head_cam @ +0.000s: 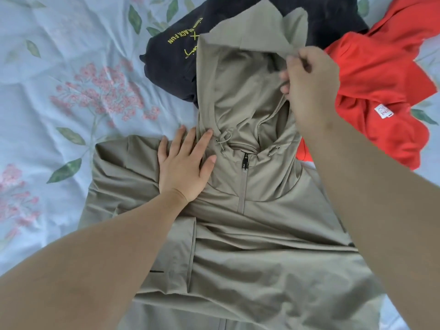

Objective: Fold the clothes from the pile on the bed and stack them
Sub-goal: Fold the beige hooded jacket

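An olive-green hooded jacket [257, 239] lies front-up on the bed, zipper closed, its hood [240, 82] stretched away from me. My left hand [185, 163] presses flat on the jacket's left shoulder beside the collar drawcord, fingers straight. My right hand [309, 84] pinches the right edge of the hood and holds that fabric up. Behind the hood lie a dark navy garment [173, 60] with yellow print and a red garment [378, 91] with a white label.
The bed sheet [71, 91] is pale blue with pink flowers and green leaves, wrinkled, and spreads wide on the left. The navy and red clothes crowd the far right behind the jacket.
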`<action>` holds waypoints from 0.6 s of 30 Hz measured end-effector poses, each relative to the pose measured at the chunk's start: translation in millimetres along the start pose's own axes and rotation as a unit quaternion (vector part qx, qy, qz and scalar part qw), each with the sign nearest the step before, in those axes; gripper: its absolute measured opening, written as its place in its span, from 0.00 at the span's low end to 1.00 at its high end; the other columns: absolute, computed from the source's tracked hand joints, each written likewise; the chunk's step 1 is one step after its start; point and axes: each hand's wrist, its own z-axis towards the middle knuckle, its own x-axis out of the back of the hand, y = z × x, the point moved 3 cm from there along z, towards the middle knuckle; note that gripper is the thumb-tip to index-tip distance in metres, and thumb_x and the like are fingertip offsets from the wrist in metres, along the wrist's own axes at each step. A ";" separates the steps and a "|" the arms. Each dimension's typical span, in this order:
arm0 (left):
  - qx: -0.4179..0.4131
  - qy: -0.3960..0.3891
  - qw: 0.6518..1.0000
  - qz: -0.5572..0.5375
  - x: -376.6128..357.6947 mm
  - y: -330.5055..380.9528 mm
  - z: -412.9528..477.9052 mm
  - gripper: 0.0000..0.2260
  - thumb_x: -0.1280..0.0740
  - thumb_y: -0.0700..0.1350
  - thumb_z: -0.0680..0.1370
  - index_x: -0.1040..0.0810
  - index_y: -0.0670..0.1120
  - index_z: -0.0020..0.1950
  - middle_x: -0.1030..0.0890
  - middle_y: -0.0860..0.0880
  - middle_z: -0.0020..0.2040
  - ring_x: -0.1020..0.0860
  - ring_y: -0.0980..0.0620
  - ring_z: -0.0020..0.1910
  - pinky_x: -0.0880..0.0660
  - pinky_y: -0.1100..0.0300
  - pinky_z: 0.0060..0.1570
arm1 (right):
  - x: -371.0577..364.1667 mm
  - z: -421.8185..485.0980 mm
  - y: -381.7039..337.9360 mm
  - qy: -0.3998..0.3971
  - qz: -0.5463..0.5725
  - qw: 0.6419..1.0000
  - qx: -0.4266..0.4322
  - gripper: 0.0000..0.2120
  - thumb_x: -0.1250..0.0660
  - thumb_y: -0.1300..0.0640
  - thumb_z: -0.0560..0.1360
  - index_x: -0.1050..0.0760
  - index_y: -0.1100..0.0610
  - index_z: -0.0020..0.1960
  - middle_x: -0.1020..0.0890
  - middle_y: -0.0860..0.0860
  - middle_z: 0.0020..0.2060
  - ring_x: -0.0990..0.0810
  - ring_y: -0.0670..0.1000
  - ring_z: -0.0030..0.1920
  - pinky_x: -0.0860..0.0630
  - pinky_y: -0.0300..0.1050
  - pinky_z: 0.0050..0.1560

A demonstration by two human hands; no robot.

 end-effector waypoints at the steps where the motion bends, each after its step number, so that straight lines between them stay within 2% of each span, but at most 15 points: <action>1: 0.005 -0.002 1.000 -0.028 5.6 -0.1 -0.2 0.29 0.60 0.61 0.75 0.39 0.57 0.75 0.38 0.49 0.75 0.47 0.49 0.76 0.58 0.48 0.72 | 7.3 -17.4 -2.3 -0.007 0.002 1.000 0.005 0.09 0.40 0.55 0.74 0.29 0.45 0.37 0.21 0.48 0.34 0.23 0.48 0.34 0.24 0.53 0.45; 2: 0.025 -0.001 0.995 -0.101 13.6 0.4 -0.9 0.28 0.59 0.60 0.76 0.36 0.58 0.73 0.39 0.50 0.76 0.48 0.51 0.76 0.58 0.50 0.72 | 14.4 -35.6 -3.2 -0.018 0.005 1.000 0.007 0.08 0.39 0.55 0.74 0.26 0.45 0.39 0.21 0.48 0.36 0.23 0.49 0.36 0.25 0.53 0.46; 3: 0.066 0.013 0.974 -0.217 25.6 1.9 -1.8 0.26 0.56 0.58 0.77 0.29 0.58 0.68 0.39 0.52 0.75 0.46 0.53 0.75 0.55 0.53 0.72 | 21.5 -54.1 -4.5 -0.032 0.002 0.999 0.015 0.07 0.39 0.56 0.75 0.24 0.48 0.42 0.21 0.47 0.36 0.23 0.49 0.38 0.25 0.52 0.47; 4: 0.124 0.046 0.929 -0.345 40.3 3.8 -4.8 0.23 0.54 0.57 0.78 0.23 0.57 0.61 0.36 0.52 0.74 0.42 0.54 0.74 0.49 0.56 0.71 | 28.5 -73.7 -5.8 -0.046 -0.008 0.999 0.025 0.06 0.38 0.57 0.75 0.22 0.51 0.44 0.22 0.45 0.35 0.23 0.48 0.39 0.26 0.48 0.48; 6: 0.264 0.095 0.787 -0.549 67.4 6.8 -14.4 0.20 0.50 0.60 0.79 0.20 0.56 0.51 0.27 0.53 0.67 0.31 0.53 0.67 0.35 0.62 0.59 | 39.8 -114.8 -6.3 -0.074 -0.024 0.997 0.031 0.06 0.36 0.58 0.76 0.20 0.55 0.48 0.24 0.43 0.33 0.26 0.43 0.37 0.30 0.36 0.43; 8: 0.359 0.005 0.647 -0.673 85.2 16.4 -24.5 0.22 0.47 0.67 0.77 0.23 0.53 0.52 0.22 0.51 0.58 0.22 0.51 0.53 0.29 0.59 0.43 | 50.1 -158.1 -6.1 -0.102 -0.028 0.994 0.011 0.06 0.33 0.61 0.75 0.19 0.57 0.49 0.23 0.44 0.37 0.26 0.43 0.39 0.33 0.30 0.43; 9: 0.372 -0.052 0.608 -0.699 91.3 22.4 -30.1 0.22 0.44 0.68 0.75 0.25 0.52 0.55 0.22 0.50 0.55 0.21 0.50 0.49 0.27 0.56 0.39 | 55.5 -180.2 -5.9 -0.118 -0.029 0.993 0.000 0.06 0.32 0.62 0.74 0.18 0.56 0.49 0.23 0.44 0.38 0.25 0.44 0.39 0.33 0.29 0.43; 10: 0.367 -0.099 0.605 -0.700 97.0 28.0 -35.9 0.23 0.40 0.67 0.74 0.27 0.52 0.58 0.22 0.50 0.54 0.20 0.49 0.49 0.25 0.55 0.38 | 60.4 -202.5 -5.4 -0.136 -0.027 0.990 -0.013 0.07 0.31 0.62 0.72 0.17 0.53 0.46 0.22 0.42 0.38 0.24 0.43 0.39 0.32 0.28 0.43; 12: 0.345 -0.154 0.638 -0.671 99.3 36.0 -46.5 0.22 0.32 0.59 0.74 0.29 0.50 0.62 0.22 0.49 0.55 0.20 0.49 0.49 0.22 0.53 0.43 | 68.6 -243.1 -1.1 -0.164 -0.009 0.983 -0.082 0.12 0.32 0.59 0.67 0.19 0.41 0.35 0.20 0.38 0.34 0.24 0.39 0.36 0.32 0.29 0.40; 13: 0.339 -0.167 0.655 -0.654 97.1 39.2 -53.5 0.18 0.31 0.53 0.75 0.28 0.48 0.61 0.22 0.49 0.53 0.21 0.51 0.47 0.23 0.55 0.45 | 71.6 -259.9 3.4 -0.172 0.011 0.975 -0.141 0.13 0.34 0.57 0.66 0.20 0.39 0.32 0.20 0.38 0.33 0.25 0.39 0.34 0.31 0.32 0.40; 14: 0.336 -0.183 0.667 -0.640 93.8 42.3 -62.6 0.14 0.31 0.47 0.76 0.27 0.46 0.59 0.22 0.48 0.48 0.23 0.52 0.43 0.24 0.57 0.44 | 74.2 -272.9 9.3 -0.172 0.041 0.962 -0.208 0.11 0.33 0.55 0.65 0.20 0.40 0.31 0.20 0.40 0.31 0.25 0.39 0.33 0.31 0.35 0.40; 15: 0.339 -0.197 0.675 -0.625 90.1 44.4 -74.1 0.10 0.33 0.42 0.77 0.26 0.46 0.57 0.22 0.47 0.45 0.25 0.52 0.40 0.25 0.60 0.43 | 75.7 -282.4 16.4 -0.160 0.082 0.944 -0.277 0.06 0.32 0.53 0.65 0.19 0.45 0.31 0.21 0.42 0.30 0.26 0.40 0.31 0.30 0.37 0.39; 16: 0.349 -0.206 0.681 -0.610 85.8 44.4 -85.2 0.08 0.34 0.38 0.78 0.24 0.46 0.55 0.22 0.47 0.43 0.25 0.53 0.40 0.25 0.60 0.44 | 76.4 -287.9 23.2 -0.133 0.124 0.920 -0.348 0.05 0.30 0.51 0.66 0.20 0.51 0.33 0.21 0.46 0.31 0.24 0.42 0.32 0.28 0.38 0.39; 18: 0.355 -0.204 0.687 -0.600 81.1 41.6 -104.7 0.07 0.37 0.37 0.78 0.22 0.47 0.48 0.21 0.48 0.43 0.24 0.55 0.40 0.25 0.62 0.47 | 70.2 -293.6 36.8 -0.056 0.235 0.842 -0.482 0.09 0.29 0.51 0.72 0.24 0.57 0.45 0.22 0.53 0.40 0.23 0.49 0.39 0.25 0.43 0.40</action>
